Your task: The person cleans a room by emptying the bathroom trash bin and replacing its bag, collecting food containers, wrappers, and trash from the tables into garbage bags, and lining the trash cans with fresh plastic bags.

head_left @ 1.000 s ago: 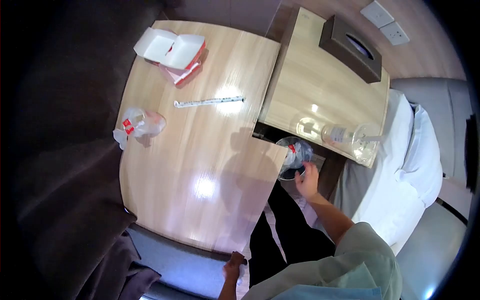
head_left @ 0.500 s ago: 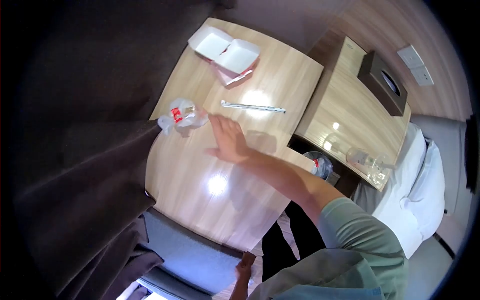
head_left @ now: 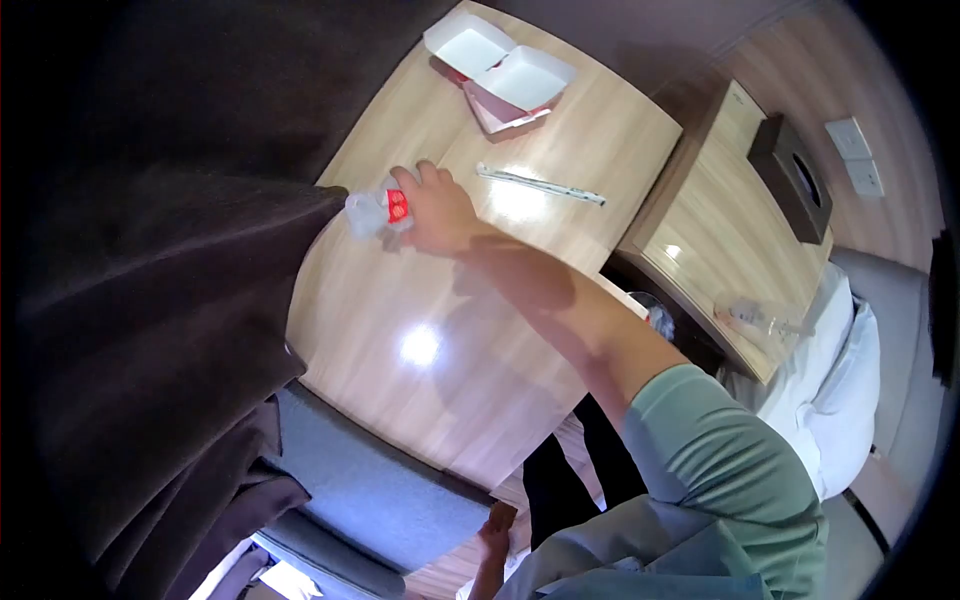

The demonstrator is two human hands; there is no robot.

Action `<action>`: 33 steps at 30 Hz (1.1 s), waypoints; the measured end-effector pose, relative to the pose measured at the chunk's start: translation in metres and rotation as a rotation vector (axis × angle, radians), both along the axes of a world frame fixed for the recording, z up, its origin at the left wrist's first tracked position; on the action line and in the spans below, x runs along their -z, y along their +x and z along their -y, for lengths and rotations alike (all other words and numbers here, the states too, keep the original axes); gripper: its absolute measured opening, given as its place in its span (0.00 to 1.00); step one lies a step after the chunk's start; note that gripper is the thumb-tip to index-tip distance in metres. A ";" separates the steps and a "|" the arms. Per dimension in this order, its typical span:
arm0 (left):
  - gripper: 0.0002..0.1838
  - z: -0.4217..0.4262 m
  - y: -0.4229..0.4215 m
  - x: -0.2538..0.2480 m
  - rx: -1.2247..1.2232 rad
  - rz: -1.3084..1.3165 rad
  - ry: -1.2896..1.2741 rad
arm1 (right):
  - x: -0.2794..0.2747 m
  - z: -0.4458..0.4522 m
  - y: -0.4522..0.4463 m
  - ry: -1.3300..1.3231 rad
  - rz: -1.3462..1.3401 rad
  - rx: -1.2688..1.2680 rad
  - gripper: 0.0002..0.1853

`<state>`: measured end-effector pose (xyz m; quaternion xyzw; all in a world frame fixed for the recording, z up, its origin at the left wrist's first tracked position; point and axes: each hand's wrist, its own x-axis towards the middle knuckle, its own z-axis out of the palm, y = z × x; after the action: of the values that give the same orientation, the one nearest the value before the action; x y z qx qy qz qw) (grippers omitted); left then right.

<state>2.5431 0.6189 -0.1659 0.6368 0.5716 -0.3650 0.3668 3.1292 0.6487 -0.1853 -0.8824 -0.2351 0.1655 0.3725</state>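
My right hand (head_left: 440,212) is closed over a crumpled clear plastic bag (head_left: 367,214) with a red label, near the left edge of the wooden table (head_left: 380,300). Part of the bag is hidden under my fingers. My left hand (head_left: 495,535) is low in the view by the table's near corner, its fingers closed around a small brown thing (head_left: 504,514) whose kind I cannot make out. Beyond my right hand lie a wrapped straw (head_left: 540,185) and an opened white and red cardboard food box (head_left: 510,75).
On the right, a lower wooden cabinet (head_left: 700,220) carries a brown tissue box (head_left: 790,180) and a clear plastic cup (head_left: 745,315) lying on its side. A bin (head_left: 655,315) stands beneath. White pillows (head_left: 840,400), a dark curtain (head_left: 180,260) and a grey seat (head_left: 370,480) surround the table.
My right hand has moved left onto the plastic bag, and its outstretched fingers have closed around it. The view has shifted slightly. My left hand stays by the table corner.
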 end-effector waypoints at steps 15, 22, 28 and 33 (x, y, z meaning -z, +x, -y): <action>0.20 -0.053 0.044 0.004 0.487 0.091 -0.088 | 0.032 0.363 -0.379 -0.027 -0.101 1.050 0.49; 0.25 -0.050 0.025 0.028 0.429 0.087 -0.080 | 0.150 0.384 -0.349 -0.176 -0.154 1.049 0.49; 0.24 -0.044 0.008 0.050 0.460 -0.025 -0.111 | 0.201 0.388 -0.322 -0.409 -0.343 0.913 0.47; 0.23 -0.044 -0.013 0.068 0.347 0.038 -0.104 | 0.202 0.385 -0.340 -0.403 -0.348 0.646 0.50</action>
<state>2.5301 0.6631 -0.2344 0.7128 0.4266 -0.4396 0.3415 2.7888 0.2638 -0.3876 -0.9248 0.1572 0.2296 0.2595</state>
